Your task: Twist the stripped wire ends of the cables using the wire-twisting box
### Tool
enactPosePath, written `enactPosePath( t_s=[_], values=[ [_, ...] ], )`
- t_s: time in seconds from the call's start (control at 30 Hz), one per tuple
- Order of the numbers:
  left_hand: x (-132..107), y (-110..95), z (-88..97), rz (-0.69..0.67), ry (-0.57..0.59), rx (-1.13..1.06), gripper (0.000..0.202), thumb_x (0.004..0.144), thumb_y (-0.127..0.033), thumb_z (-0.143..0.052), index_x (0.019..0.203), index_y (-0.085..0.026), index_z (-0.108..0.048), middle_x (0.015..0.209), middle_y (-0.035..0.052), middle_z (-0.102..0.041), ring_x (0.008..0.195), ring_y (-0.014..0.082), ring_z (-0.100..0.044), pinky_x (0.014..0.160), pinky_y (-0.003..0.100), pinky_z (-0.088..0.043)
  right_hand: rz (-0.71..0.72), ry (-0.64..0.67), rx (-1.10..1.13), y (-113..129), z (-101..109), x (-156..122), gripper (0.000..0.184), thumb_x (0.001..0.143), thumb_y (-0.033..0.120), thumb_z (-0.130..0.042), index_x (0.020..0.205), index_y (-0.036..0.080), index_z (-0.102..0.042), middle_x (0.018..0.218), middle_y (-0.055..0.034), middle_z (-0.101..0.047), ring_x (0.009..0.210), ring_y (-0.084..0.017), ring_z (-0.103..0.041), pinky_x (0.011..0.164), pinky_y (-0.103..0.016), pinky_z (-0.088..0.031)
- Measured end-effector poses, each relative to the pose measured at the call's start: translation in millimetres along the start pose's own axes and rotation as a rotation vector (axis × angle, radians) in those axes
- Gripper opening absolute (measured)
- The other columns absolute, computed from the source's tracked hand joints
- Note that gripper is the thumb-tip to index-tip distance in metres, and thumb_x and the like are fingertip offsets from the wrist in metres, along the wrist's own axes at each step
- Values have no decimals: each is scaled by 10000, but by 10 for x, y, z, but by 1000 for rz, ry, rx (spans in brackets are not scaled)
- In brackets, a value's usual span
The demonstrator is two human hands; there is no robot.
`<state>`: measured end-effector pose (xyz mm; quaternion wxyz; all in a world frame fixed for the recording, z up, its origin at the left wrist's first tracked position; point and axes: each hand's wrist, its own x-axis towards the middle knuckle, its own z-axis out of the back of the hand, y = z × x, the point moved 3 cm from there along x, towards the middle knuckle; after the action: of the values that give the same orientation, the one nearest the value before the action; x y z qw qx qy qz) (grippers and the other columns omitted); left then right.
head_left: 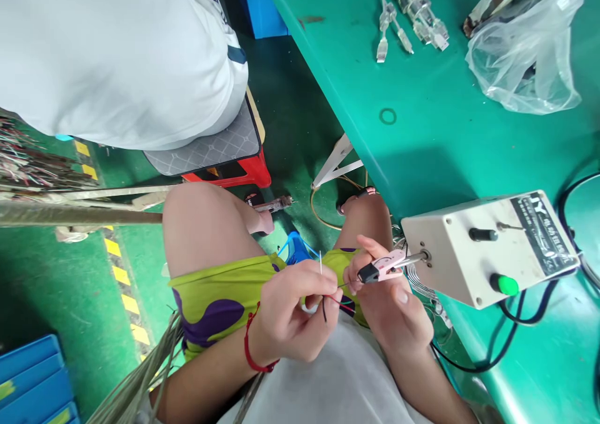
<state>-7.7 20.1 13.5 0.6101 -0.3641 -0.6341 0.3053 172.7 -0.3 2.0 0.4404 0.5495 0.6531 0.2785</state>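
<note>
Left hand (296, 314) pinches wires (324, 309); right hand (404, 324) spread around clip (385, 264), beyond left edge of surface (422, 130). Loose pinch — wires could slip.

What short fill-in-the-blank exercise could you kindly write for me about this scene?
1. The left hand, pinching wires, has a ____ bracelet at its wrist.
2. The clip by the right hand is pink with a ____ tip.
3. The box has a black knob and a ____ one.
4. In the picture, the bag lies to the ____ of the cables.

Missing words: red; black; green; right.
</note>
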Motion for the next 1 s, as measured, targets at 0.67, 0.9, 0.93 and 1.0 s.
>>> enactPosePath(
  t_s=[0.67, 0.9, 0.93, 1.0],
  values=[
    [146, 35, -66, -23, 8, -26, 227, 1035, -14, -675, 1191, -176, -699, 832, 33, -777, 627, 120, -645, 547, 197, -518, -5, 74, 152, 33, -140, 152, 358, 1064, 688, -816, 1203, 368, -894, 380, 159, -239, 321, -87, -46, 324, -250, -161],
    [160, 94, -65, 4, 60, -27, 230, 1042, -15, -683, 1187, -192, -694, 875, 42, -787, 662, 129, -656, 596, 210, -559, 23, 35, 112, 37, -142, 188, 364, 1035, 707, -838, 1130, 359, -887, 354, 154, -289, 315, -97, -85, 349, -255, -182],
    [157, 98, -66, 9, 69, -29, 229, 1038, -18, -687, 1185, -194, -694, 876, 44, -789, 663, 132, -663, 597, 214, -563, 28, 43, 117, 41, -149, 196, 358, 1039, 699, -838, 1131, 356, -886, 355, 154, -292, 314, -97, -88, 349, -257, -181],
    [149, 104, -67, 18, 79, -34, 232, 1030, -24, -686, 1180, -200, -695, 866, 41, -788, 654, 135, -669, 592, 219, -563, 42, 62, 123, 45, -159, 209, 346, 1049, 686, -833, 1137, 355, -881, 357, 152, -294, 310, -99, -94, 343, -261, -180]
  ],
)
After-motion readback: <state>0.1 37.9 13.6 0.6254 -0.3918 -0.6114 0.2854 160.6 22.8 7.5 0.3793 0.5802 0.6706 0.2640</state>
